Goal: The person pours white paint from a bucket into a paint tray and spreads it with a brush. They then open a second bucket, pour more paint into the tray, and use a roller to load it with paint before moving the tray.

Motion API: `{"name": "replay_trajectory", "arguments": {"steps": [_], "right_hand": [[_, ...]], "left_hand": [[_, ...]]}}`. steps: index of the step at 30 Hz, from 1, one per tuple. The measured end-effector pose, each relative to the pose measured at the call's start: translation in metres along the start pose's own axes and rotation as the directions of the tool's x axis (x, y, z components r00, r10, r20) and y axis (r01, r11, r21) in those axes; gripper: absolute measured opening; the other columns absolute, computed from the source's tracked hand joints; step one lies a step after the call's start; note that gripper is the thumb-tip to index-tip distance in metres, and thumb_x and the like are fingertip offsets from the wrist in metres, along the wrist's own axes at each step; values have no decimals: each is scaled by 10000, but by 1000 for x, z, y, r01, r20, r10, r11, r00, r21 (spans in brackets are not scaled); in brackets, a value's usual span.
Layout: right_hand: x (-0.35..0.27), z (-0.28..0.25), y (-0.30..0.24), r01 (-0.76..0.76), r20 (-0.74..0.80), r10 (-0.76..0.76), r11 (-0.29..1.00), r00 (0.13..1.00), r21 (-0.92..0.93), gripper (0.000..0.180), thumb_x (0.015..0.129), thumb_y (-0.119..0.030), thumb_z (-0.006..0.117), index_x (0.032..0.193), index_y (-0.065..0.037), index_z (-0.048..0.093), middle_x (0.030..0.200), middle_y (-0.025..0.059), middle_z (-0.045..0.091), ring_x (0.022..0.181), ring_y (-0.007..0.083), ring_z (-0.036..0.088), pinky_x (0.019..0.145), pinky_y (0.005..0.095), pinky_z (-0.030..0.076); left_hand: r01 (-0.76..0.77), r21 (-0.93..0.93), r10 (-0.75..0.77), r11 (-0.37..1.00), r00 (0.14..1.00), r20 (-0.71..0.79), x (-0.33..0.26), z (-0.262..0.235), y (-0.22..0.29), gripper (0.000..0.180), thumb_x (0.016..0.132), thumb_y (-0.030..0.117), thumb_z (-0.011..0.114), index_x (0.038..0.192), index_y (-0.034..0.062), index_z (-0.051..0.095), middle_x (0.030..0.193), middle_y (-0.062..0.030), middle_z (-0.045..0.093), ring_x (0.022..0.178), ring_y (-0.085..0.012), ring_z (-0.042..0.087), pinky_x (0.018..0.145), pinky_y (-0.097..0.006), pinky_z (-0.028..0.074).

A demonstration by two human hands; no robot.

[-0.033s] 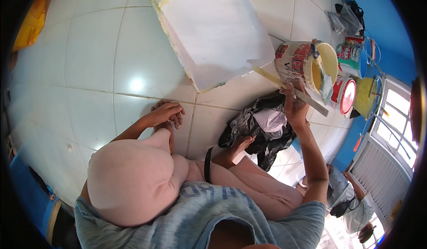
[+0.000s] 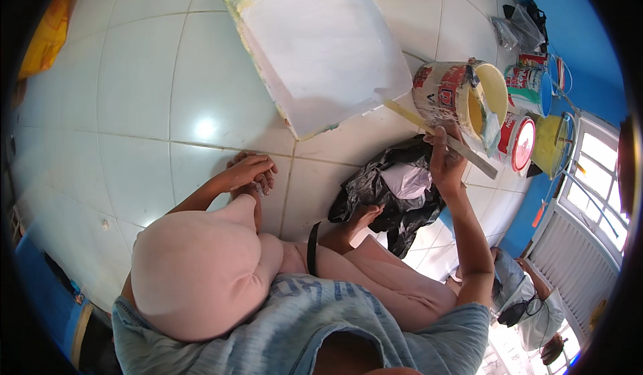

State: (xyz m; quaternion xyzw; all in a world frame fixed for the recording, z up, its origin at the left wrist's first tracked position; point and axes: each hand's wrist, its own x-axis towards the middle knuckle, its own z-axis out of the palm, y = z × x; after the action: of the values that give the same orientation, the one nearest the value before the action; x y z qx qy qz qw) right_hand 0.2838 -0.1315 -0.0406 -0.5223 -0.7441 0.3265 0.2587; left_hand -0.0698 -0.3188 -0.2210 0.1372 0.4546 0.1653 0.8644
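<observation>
My right hand (image 2: 447, 157) is closed around a long flat stick (image 2: 408, 115), held slantwise. The stick's pale upper end lies over the near right corner of a white panel (image 2: 321, 40) with paint-stained edges, which rests on the floor. Just beyond that hand, a paint-smeared bucket (image 2: 439, 97) lies with its yellowish mouth facing right. A crumpled black plastic bag (image 2: 368, 181), with something pale in it, is to the left of my right wrist. My left hand (image 2: 249, 172) rests over my foot by my bent knee, fingers loose and apart, holding nothing.
Several paint buckets, among them a red-and-white one (image 2: 517, 142) and a yellow one (image 2: 550, 146), line the blue wall at the right. Clear plastic bags (image 2: 526, 30) lie farther back. Another person (image 2: 532, 294) is at the lower right. Something yellow (image 2: 47, 37) is at the far left.
</observation>
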Motion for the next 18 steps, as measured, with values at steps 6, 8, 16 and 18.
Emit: {"name": "replay_trajectory", "arguments": {"steps": [6,8,16,18], "right_hand": [[-5,-8,11,-82,-79,91,990,993,113,184,982,-106,486,985,40,598,789,131,633,678,167,643,624,291,508],[-1,-9,11,-84,-35,86,995,996,46,154,966,-84,506,985,36,601,795,139,633,702,197,653,637,301,507],[24,-16,-8,327,261,-270,922,927,-208,184,828,20,614,1009,-2,640,926,165,626,835,348,627,716,383,521],[22,-14,-21,319,299,-256,929,919,-187,194,823,22,622,1014,-5,642,929,163,625,826,337,629,707,371,518]], "left_hand": [[-16,32,16,999,1000,11,4,-2,2,306,1021,279,389,1020,8,530,779,-126,636,594,-186,642,513,-287,504],[-18,35,18,999,1000,1,-1,-1,0,306,1022,280,388,1021,9,529,780,-124,636,593,-185,642,515,-285,503],[1,74,1,997,1000,-27,0,2,2,293,1025,271,379,1016,16,524,777,-116,635,602,-177,641,519,-273,486],[-7,70,9,998,1000,-19,2,0,1,293,1025,274,383,1012,18,525,775,-113,635,603,-177,641,520,-273,485]]}}
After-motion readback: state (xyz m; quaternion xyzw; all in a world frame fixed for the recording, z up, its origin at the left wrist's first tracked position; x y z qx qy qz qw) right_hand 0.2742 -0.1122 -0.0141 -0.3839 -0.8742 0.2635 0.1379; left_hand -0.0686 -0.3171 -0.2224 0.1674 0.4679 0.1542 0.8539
